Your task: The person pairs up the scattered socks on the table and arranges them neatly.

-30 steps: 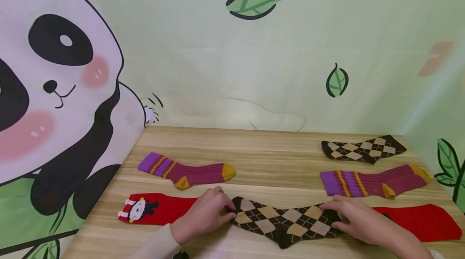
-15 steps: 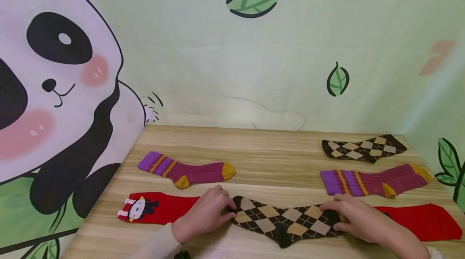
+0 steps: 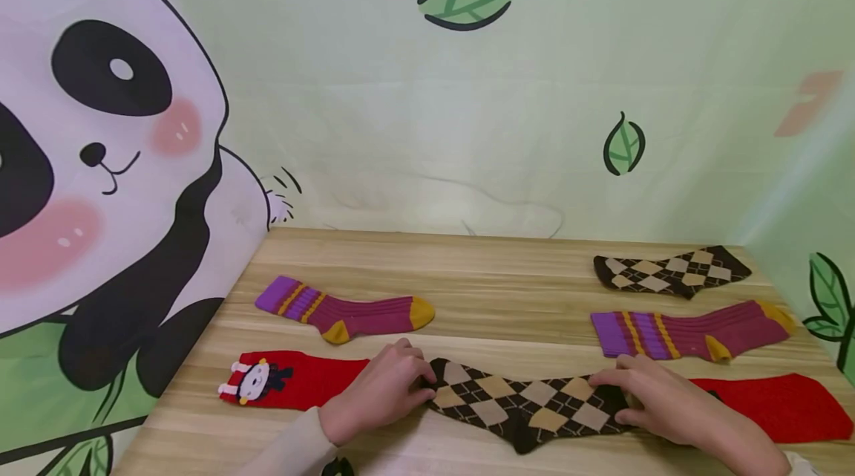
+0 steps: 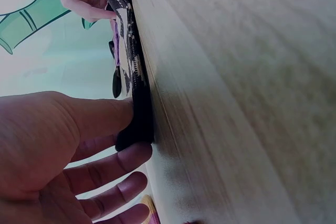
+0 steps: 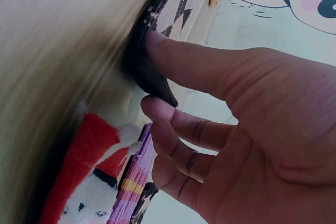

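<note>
A black, tan and grey argyle sock [image 3: 497, 403] lies flat across the front middle of the table, heel toward the person. My left hand [image 3: 382, 393] pinches its black left end; in the left wrist view the thumb and index finger meet the dark fabric [image 4: 140, 121], other fingers loosely bent. At the opposite end, my right hand [image 3: 661, 403] holds the black tip [image 5: 148, 74] between thumb and index finger. One red sock [image 3: 323, 379] with a white animal face is partly behind the left hand. Another red sock [image 3: 784, 409] is partly covered by the right hand.
Behind on the left lies a purple and magenta sock [image 3: 374, 318] with yellow heel and toe. Its lookalike sock [image 3: 695, 333] is at the right, and a second argyle sock [image 3: 668, 274] lies farther back there. A panda-printed cloth backdrop [image 3: 374, 127] stands along the table's rear edge.
</note>
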### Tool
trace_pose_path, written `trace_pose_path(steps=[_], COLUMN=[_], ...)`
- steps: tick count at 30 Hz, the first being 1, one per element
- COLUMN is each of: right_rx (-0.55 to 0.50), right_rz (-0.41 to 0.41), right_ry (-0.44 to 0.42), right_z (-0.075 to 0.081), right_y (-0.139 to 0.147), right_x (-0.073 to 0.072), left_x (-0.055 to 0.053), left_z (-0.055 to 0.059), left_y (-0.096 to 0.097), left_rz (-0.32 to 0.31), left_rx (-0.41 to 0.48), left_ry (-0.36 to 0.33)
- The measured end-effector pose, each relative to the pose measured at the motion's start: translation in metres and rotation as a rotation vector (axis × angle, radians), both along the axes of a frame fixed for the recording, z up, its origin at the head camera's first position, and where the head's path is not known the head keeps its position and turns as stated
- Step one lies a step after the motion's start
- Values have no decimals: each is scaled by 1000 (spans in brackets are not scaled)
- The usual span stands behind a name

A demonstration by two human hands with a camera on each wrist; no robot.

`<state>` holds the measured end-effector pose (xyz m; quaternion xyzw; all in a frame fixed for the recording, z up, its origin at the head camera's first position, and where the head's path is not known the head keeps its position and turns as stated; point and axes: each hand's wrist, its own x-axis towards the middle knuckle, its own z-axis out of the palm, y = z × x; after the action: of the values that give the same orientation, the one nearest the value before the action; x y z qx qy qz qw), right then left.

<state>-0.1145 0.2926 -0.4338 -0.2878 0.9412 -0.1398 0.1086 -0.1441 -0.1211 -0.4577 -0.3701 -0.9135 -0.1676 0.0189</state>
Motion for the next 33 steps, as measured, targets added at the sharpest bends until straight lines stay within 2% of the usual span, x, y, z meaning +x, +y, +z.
trace_pose_path(steps=[33], right_rx=[-9], right_rz=[22], right_ry=[2], right_z=[-2], right_y=[2], right_x=[0], left_x=[0], left_z=[1], left_y=[0], left_rz=[-17], left_rx=[-3], left_ry=[15])
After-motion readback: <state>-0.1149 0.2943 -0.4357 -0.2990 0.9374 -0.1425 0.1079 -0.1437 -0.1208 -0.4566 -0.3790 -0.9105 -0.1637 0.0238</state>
